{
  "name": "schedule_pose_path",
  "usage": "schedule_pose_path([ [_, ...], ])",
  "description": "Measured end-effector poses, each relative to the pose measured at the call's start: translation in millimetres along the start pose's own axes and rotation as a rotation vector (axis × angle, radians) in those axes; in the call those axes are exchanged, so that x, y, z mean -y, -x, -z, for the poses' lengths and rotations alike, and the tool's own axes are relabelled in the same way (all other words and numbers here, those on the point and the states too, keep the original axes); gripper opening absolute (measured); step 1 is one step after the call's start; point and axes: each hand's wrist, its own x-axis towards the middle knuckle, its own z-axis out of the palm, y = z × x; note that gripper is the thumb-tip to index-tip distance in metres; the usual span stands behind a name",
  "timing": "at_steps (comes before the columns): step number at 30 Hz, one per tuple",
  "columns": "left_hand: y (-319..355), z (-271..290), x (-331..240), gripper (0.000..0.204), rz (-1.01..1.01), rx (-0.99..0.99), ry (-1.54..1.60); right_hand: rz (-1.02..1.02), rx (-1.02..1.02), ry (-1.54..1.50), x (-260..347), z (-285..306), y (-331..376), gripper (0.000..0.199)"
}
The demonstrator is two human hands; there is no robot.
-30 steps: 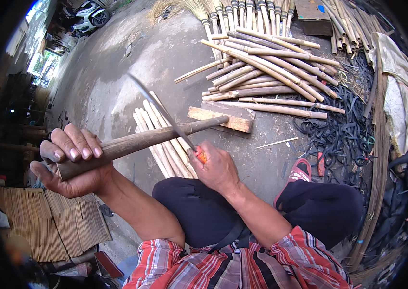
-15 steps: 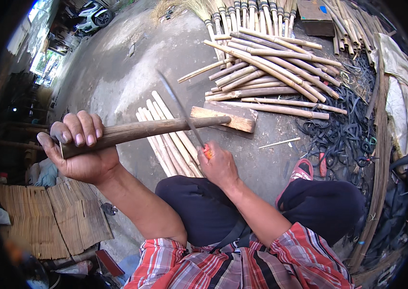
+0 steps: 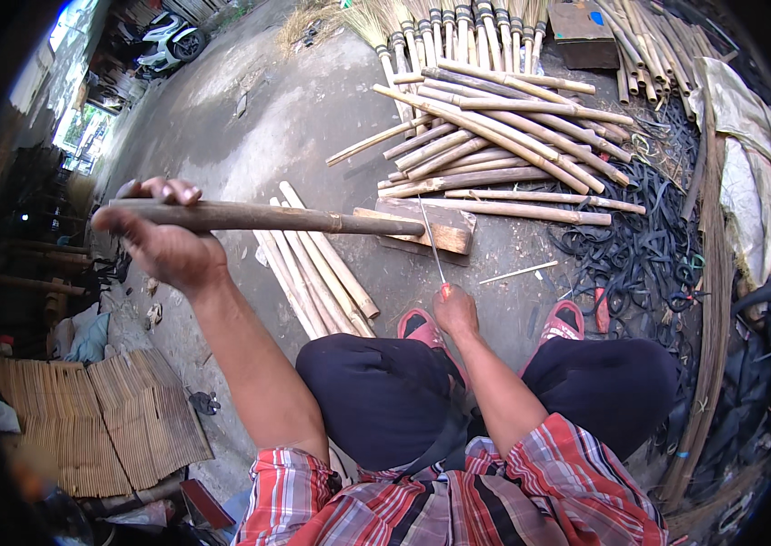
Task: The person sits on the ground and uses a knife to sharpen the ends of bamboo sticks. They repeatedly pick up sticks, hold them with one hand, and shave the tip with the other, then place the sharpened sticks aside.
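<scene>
My left hand is closed round the thick end of a brown bamboo pole, which lies almost level and points right. Its thinner far end rests on a wooden block. My right hand, low in front of my knees, grips the red handle of a long-bladed knife. The blade points away from me and stands at the pole's tip; I cannot tell whether it touches. Below the pole lies a row of pale bamboo poles.
A crossed heap of bamboo poles lies beyond the block, with upright-handled brooms behind. Black strips tangle at right, beside a red-handled object. Slatted mats lie at lower left. A thin stick is right of the knife.
The knife has moved right along the pole to its tip, its blade now steeper. My left hand has turned, and the pole lies more level, its end further left.
</scene>
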Motion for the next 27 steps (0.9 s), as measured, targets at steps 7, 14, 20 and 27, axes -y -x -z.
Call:
schedule_pose_path([
  [7,90.4,-7.7,162.7,0.068,0.567,0.483,-0.311,-0.006,0.007,0.022,-32.6,3.8,-8.7,0.039],
  [14,122.5,5.9,242.1,0.047,0.711,0.441,-0.437,0.08,0.023,0.06,-43.3,17.1,-16.2,0.036],
  [20,176.7,88.5,271.2,0.048,0.962,-0.199,-0.463,0.08,0.05,0.087,-47.5,22.4,-20.2,0.035],
  [27,265.9,185.4,296.6,0.049,1.074,-0.185,-1.245,0.108,0.052,0.085,-46.2,23.4,-23.8,0.033],
])
